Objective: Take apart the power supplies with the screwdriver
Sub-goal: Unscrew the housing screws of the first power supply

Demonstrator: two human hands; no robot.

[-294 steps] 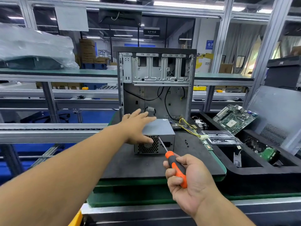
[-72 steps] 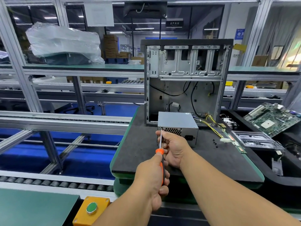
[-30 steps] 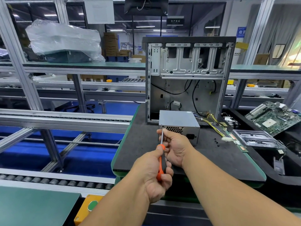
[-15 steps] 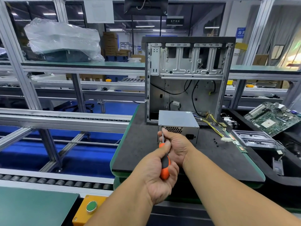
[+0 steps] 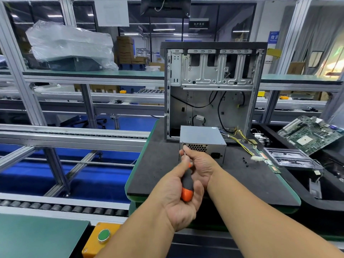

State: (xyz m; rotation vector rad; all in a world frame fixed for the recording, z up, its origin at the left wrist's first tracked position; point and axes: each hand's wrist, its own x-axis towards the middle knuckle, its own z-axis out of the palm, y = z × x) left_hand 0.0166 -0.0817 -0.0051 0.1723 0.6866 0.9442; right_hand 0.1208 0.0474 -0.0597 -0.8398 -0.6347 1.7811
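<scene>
While left hand grips screwdriver, power supply sits just beyond.

The power supply, a grey metal box, sat flat on the dark work mat, its back against the open side of the computer case. Its near face showed a honeycomb vent and a power socket, with yellow wires trailing from its right rear. The screwdriver, orange and black in the handle, pointed its thin shaft at that face's upper left corner.
</scene>
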